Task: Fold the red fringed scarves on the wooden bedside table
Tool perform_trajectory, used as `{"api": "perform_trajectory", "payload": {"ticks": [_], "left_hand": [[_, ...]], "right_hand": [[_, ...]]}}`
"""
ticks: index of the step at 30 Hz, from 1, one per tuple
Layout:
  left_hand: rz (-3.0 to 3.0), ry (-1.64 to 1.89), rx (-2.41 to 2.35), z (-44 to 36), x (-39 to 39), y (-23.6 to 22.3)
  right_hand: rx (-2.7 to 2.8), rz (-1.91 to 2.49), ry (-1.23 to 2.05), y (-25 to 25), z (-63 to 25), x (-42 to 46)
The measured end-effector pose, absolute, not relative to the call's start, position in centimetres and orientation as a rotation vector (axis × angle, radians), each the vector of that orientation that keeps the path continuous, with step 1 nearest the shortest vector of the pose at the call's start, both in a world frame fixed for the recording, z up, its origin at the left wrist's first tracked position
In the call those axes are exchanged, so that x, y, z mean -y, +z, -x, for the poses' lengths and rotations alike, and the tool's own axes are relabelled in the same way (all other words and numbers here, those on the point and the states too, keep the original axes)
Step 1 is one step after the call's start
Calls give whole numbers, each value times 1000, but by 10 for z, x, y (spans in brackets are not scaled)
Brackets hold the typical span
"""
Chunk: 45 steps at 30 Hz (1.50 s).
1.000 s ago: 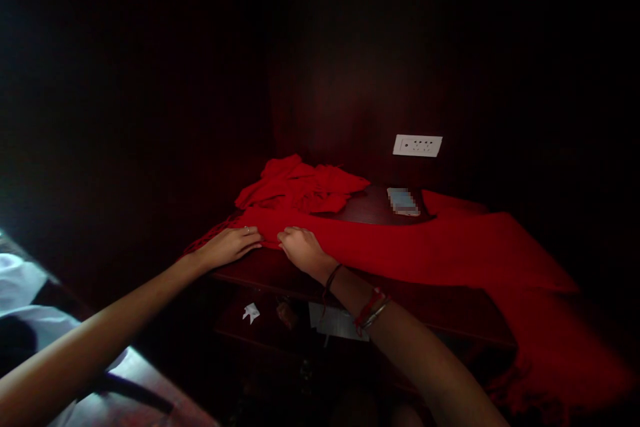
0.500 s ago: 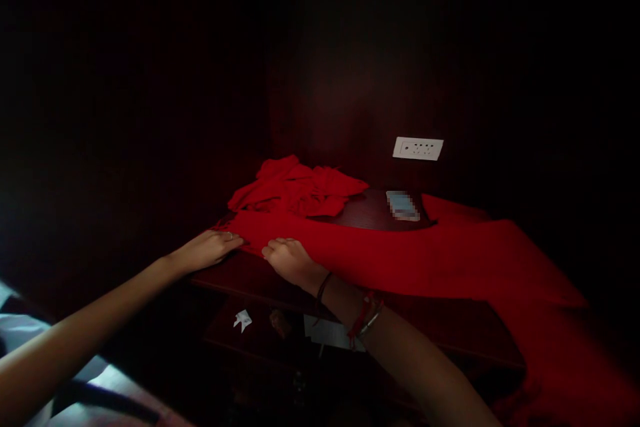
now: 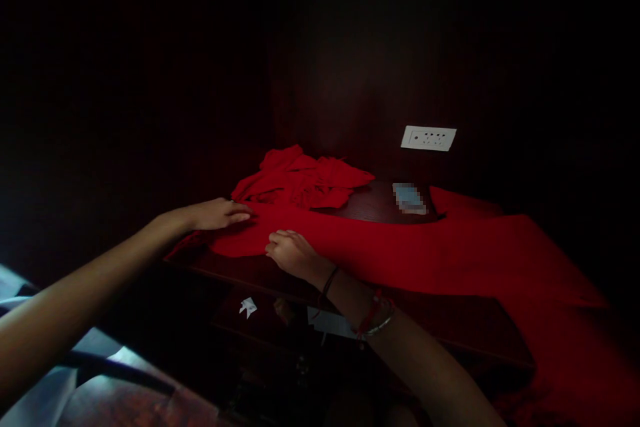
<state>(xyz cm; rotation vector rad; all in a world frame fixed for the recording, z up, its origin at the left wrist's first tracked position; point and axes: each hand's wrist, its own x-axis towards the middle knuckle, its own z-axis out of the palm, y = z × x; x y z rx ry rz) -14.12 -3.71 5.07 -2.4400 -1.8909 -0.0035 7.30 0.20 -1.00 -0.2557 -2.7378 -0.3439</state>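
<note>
A long strip of red cloth (image 3: pixel 390 253) lies along a dark wooden shelf and hangs over its right end. My left hand (image 3: pixel 220 213) rests on the left end of this cloth, palm down with its fingers stretched out. Just right of it, at the cloth's near edge, my right hand (image 3: pixel 290 253) has its fingers curled closed on the fabric. The fingertips of that hand are hidden. Behind the left part of the strip sits a crumpled heap of red fabric (image 3: pixel 305 180).
A phone-like object (image 3: pixel 409 199), blurred out, lies on the shelf (image 3: pixel 370 203) behind the cloth. A white socket panel (image 3: pixel 429 138) is on the back wall. Lower down, a torn white paper scrap (image 3: pixel 248 307) and a pale sheet (image 3: pixel 333 323) lie in shadow.
My left hand has moved away from the near edge to farther back on the cloth. The cloth's left end now spreads farther left. My right hand stays at the near edge.
</note>
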Motion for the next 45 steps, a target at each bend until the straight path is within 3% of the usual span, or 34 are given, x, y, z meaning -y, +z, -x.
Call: {"api": "perform_trajectory", "payload": {"ticks": [4, 8, 12, 18, 24, 30, 34, 39, 45], "left_hand": [[2637, 11, 1602, 133, 26, 13], [2513, 117, 1777, 155, 14, -10], [2289, 119, 1889, 163, 7, -2], [2567, 12, 1535, 118, 6, -2], [2604, 78, 1659, 128, -3, -11], [2255, -35, 1737, 130, 13, -5], [2512, 61, 1657, 128, 25, -6], [2206, 90, 1993, 142, 21, -7], [2440, -67, 1709, 132, 27, -7]], "right_hand": [[2781, 191, -371, -12, -75, 3], [2816, 227, -344, -13, -78, 8], [2789, 227, -342, -11, -80, 10], [2770, 211, -349, -15, -78, 7], [2806, 255, -373, -16, -77, 7], [2818, 231, -374, -13, -79, 8], [2802, 233, -371, -13, -80, 8], [2804, 217, -373, -13, -80, 8], [2804, 235, -359, -15, -81, 8]]}}
